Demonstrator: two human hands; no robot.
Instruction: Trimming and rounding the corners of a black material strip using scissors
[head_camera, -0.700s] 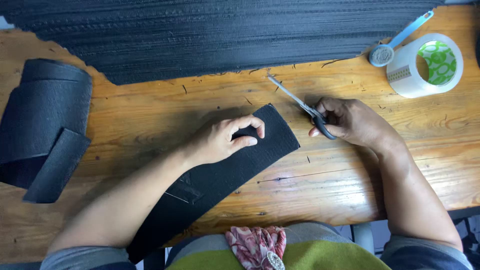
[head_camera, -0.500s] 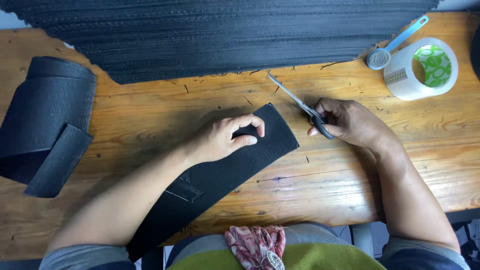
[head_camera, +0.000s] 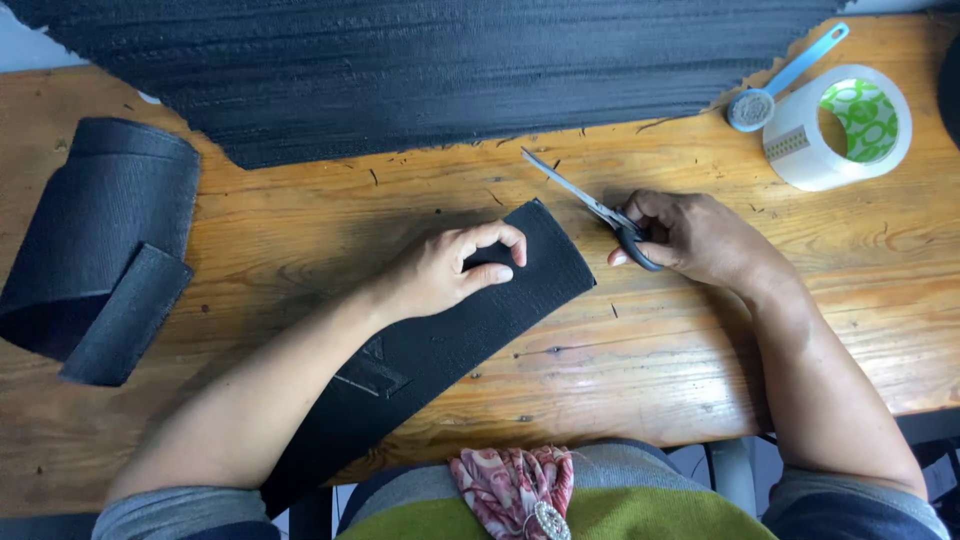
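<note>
A long black rubber-like strip (head_camera: 545, 265) lies slanted across the wooden table (head_camera: 300, 215), running from the middle down toward my lap. My left hand (head_camera: 450, 268) rests on the strip's upper part with curled fingers pinching its surface. My right hand (head_camera: 695, 238) grips the dark handles of a pair of scissors (head_camera: 585, 203). The blades point up and to the left, lying just above the table and past the strip's far end, not touching it.
A large sheet of black ribbed material (head_camera: 430, 70) covers the back of the table. A rolled black piece (head_camera: 95, 245) sits at the left. At the back right stand a roll of clear tape (head_camera: 840, 125) and a small blue-handled tool (head_camera: 780, 85).
Both hands stay almost where they were. The view has shifted slightly. The scissors and strip have not visibly moved.
</note>
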